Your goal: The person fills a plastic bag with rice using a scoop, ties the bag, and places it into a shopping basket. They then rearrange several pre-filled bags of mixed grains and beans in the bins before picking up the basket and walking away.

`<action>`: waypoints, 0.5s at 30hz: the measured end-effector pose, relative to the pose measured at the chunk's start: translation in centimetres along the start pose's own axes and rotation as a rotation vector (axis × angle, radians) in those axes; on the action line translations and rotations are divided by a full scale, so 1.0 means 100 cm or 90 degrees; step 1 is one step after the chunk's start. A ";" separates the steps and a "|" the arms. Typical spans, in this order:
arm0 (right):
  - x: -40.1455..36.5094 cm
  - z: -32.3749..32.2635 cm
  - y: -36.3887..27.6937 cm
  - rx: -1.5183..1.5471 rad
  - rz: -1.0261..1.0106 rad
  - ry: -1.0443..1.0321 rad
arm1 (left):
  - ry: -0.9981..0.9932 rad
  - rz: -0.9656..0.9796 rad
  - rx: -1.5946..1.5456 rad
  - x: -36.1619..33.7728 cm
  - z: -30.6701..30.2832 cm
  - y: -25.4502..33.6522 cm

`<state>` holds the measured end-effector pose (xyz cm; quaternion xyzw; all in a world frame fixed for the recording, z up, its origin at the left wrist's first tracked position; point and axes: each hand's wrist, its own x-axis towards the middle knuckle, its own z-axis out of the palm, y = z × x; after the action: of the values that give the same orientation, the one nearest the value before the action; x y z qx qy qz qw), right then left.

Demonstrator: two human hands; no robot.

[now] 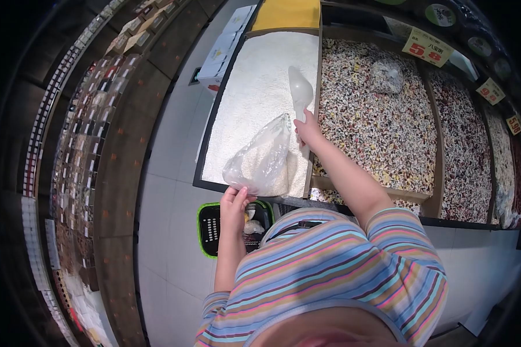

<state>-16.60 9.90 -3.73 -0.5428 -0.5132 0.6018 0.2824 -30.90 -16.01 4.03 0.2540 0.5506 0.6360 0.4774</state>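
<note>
My right hand point(308, 129) is closed round the handle of a pale, translucent scoop point(300, 88), whose bowl points away from me over the white rice point(260, 69). My left hand point(236, 202) pinches the near edge of a clear plastic bag point(263, 159). The bag lies on the rice at the front of the bin, and whitish grains show through it. Its far end reaches close to my right hand.
Right of the rice is a bin of mixed grains point(376, 133) holding a filled bag point(386, 76), with price signs point(428, 46) behind. A green-rimmed black basket point(200, 231) stands on the floor below. Shelves point(121, 144) line the left.
</note>
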 end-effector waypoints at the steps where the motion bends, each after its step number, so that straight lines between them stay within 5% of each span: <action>1: -0.006 0.002 0.004 0.051 0.022 -0.022 | -0.001 -0.007 -0.014 0.001 -0.001 -0.002; 15: -0.029 -0.009 -0.003 0.601 0.196 -0.227 | -0.038 -0.042 0.033 0.016 0.009 -0.003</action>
<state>-15.12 7.69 -2.32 -0.3145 -0.1405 0.8852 0.3126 -30.73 -14.20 3.60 0.2665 0.5605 0.5977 0.5075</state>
